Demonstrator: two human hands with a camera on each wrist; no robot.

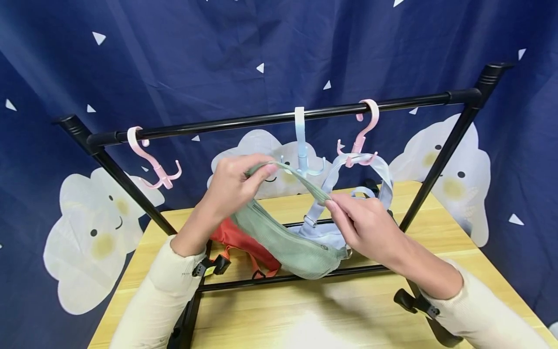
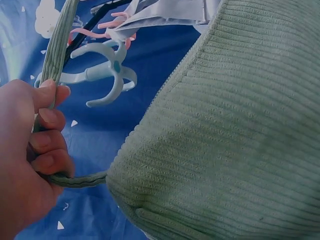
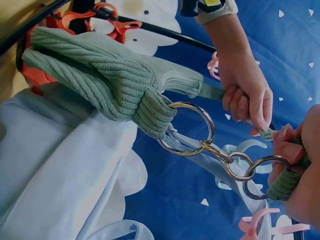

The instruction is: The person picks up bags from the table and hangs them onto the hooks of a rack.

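Note:
A green corduroy shoulder bag (image 1: 287,247) hangs below both hands, its strap (image 1: 307,184) stretched between them. My left hand (image 1: 233,184) grips the strap, thumb on top and fingers curled under it. On the other side, my right hand (image 1: 370,223) pinches the strap near its end. Metal rings (image 3: 212,130) link that end to the bag in the right wrist view. Just behind the strap, a light blue hook (image 1: 301,135) hangs from the rack bar, its prongs partly hidden by the strap.
A black rack bar (image 1: 244,120) crosses above the wooden table (image 1: 261,310). From the right pink hook (image 1: 359,140) hangs a light blue bag (image 1: 324,235) by its strap. Another pink hook (image 1: 152,162) hangs at left. A red bag (image 1: 248,242) is behind the green one.

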